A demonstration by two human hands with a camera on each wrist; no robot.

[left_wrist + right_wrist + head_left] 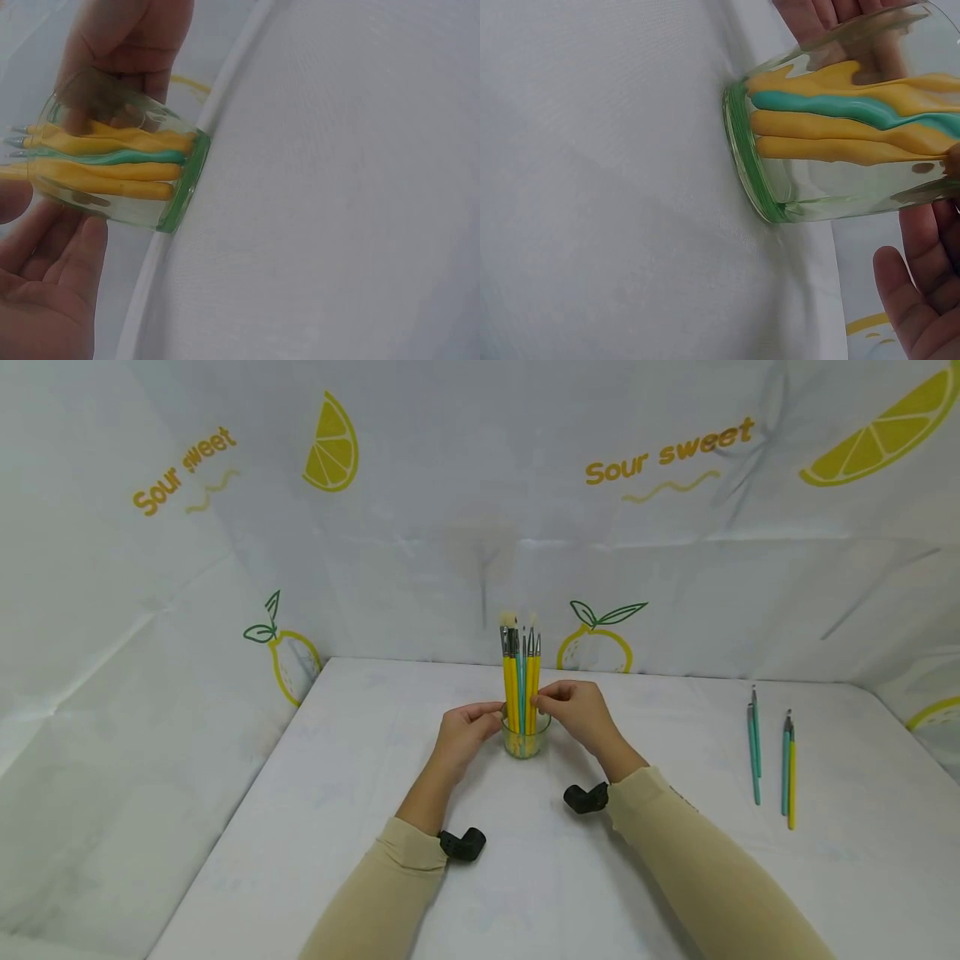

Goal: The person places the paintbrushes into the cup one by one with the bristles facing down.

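The sleeves [382, 881] come in from 7 and 5 o'clock, a black camera [467, 844] at each wrist, and the forearms slant inward so that both hands meet at the glass [522, 748]. The left hand [460, 739], at its 9 o'clock, grips the rim between thumb and forefinger — probably to steady a light glass that carries a tall load. Its other fingers lie loosely bent beside the wall. The right hand [583, 714] reaches over from 2 o'clock, wrist raised, and seems to pinch a yellow brush [537, 672] low on its handle, near the rim, likely for fine control over how it stands.

The glass sits upright on the bench [360, 768], its thick green base flat down. Inside, yellow and teal brushes [512, 685] stand almost straight, handle ends down and bristles at 12 o'clock; that way the soft tips presumably stay unbent.

At 3 o'clock from the glass, well apart, four loose brushes lie in two pairs: two teal [754, 752], then a teal beside a yellow [792, 777]. Their tips also point to 12 o'clock — perhaps so each handle is easy to pick up. Behind the bench hangs a lemon-print cloth [420, 568].
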